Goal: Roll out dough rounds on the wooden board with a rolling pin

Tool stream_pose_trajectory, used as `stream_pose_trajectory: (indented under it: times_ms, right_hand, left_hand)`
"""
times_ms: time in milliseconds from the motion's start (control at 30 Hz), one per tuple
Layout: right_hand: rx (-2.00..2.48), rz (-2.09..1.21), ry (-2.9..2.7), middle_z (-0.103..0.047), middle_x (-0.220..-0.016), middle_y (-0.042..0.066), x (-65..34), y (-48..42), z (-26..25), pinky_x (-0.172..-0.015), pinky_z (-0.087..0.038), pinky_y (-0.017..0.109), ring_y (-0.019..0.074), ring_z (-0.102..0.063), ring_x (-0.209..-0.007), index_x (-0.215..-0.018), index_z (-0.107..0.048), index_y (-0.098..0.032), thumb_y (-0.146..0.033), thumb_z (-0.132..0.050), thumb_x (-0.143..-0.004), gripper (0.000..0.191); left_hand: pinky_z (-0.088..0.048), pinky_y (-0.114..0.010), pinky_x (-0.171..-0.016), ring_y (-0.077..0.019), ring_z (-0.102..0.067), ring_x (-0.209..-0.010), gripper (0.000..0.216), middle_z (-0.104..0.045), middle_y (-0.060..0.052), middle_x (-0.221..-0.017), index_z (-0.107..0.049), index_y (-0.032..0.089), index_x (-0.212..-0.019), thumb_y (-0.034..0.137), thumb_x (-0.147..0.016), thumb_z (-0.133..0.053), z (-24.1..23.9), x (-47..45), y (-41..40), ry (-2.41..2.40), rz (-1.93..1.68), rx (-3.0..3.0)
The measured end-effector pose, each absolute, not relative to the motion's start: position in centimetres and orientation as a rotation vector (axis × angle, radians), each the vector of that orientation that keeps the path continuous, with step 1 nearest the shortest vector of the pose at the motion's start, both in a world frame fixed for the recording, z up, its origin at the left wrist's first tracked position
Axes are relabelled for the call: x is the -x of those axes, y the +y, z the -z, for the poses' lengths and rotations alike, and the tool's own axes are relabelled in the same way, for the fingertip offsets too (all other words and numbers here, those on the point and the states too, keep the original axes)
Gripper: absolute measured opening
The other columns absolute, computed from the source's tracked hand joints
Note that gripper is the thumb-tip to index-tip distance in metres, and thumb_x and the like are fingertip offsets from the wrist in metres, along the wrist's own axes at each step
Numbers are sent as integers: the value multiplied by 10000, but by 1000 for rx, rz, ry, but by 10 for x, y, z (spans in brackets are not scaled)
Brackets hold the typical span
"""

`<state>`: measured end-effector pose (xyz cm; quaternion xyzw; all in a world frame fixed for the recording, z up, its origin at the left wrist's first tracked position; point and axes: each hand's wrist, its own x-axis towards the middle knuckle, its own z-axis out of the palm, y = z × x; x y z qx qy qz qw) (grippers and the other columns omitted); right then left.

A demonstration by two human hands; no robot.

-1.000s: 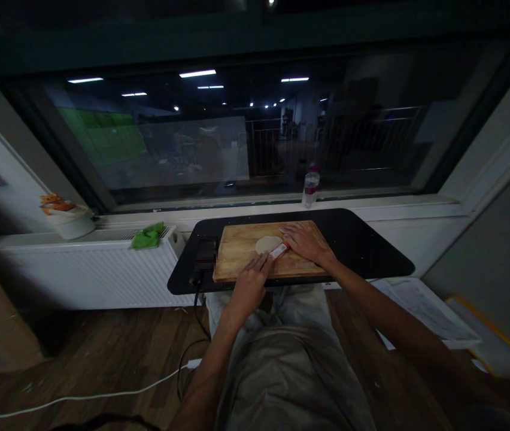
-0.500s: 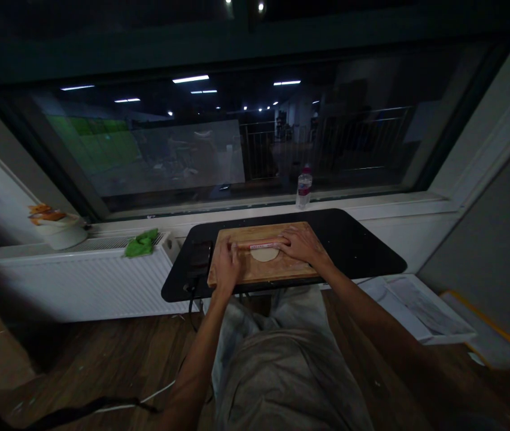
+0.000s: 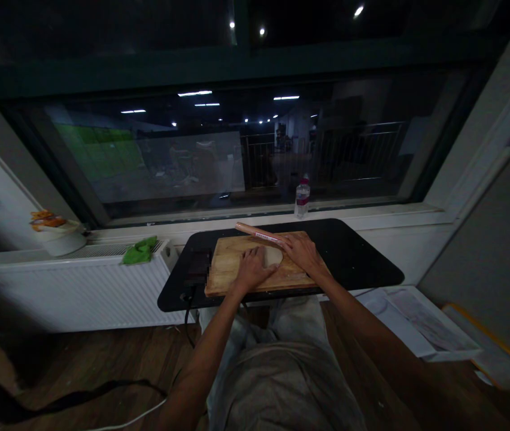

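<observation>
Twelve o'clock = toward the window (image 3: 169,155). Dough round (image 3: 273,256) lies on the wooden board (image 3: 224,254), between the hands: nine o'clock from the right hand (image 3: 302,252), three o'clock from the left hand (image 3: 252,267). Left is nearer, touching its left part.

Rolling pin (image 3: 257,231): long axis from just short of ten o'clock to just short of four. Right hand is closed around its four o'clock end. The dough sits at about five o'clock from the pin's middle. Pin's free end shows past the board's far edge; cannot tell whether it is raised or resting.

Left hand: palm down, fingers a little spread, thumb stretched out along the dough's near side. Pressure on the dough cannot be judged.

Surface: board lies on a black tabletop (image 3: 358,257), rounded corners. At nine o'clock on it, a dark blurred object (image 3: 198,266), unidentified.

Room: dim. Bottle (image 3: 302,200) upright on the sill, one o'clock from the dough. Green cloth (image 3: 139,250) on the radiator (image 3: 97,290), nine o'clock; white pot (image 3: 61,239) farther out that way. White box (image 3: 410,326), lower down, toward four.
</observation>
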<state>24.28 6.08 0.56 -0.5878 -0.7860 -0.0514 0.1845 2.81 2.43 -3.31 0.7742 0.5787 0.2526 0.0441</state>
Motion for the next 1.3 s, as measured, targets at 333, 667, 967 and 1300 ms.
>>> stream_pose_trajectory:
  times_ms: [333,667,967,1300]
  right_hand:
    - [1701,126,-2148,-811,-1454,119,-243,62,-6,-1107,-573,364,306,-743,-1344,-1538,-755,-284,-527,-426,-1215,521]
    - [1742,116,-2163,-860,-1337,116,-244,66,-5,-1038,-610,378,328,-803,-1249,-1428,-836,-311,-621,-424,-1202,563]
    - [1832,82,-2137,-874,-1274,131,-241,59,-12,-1011,-595,351,310,-812,-1232,-1315,-878,-260,-574,-416,-1205,569]
    - [1762,216,-2200,-824,-1418,134,-244,65,-7,-1117,-541,350,298,-739,-1339,-1340,-843,-202,-346,-412,-1195,477]
  left_hand:
    - [-475,-530,-1339,-370,-621,-1555,811,-655,-146,-1680,-645,227,-1629,484,-906,-908,25,1,45,1347,-816,-2315]
    - [-519,-510,-1278,-334,-674,-1457,819,-696,-155,-1602,-603,227,-1634,408,-901,-922,31,1,45,1285,-972,-2242]
    - [-519,-552,-1237,-344,-639,-1396,279,-730,-182,-1378,-738,202,-1253,337,-1132,-526,27,6,50,2019,-1426,-2075]
    - [-468,-531,-1277,-358,-698,-1418,522,-830,-250,-1276,-840,96,-1151,311,-1172,-364,36,1,59,2163,-872,-2299]
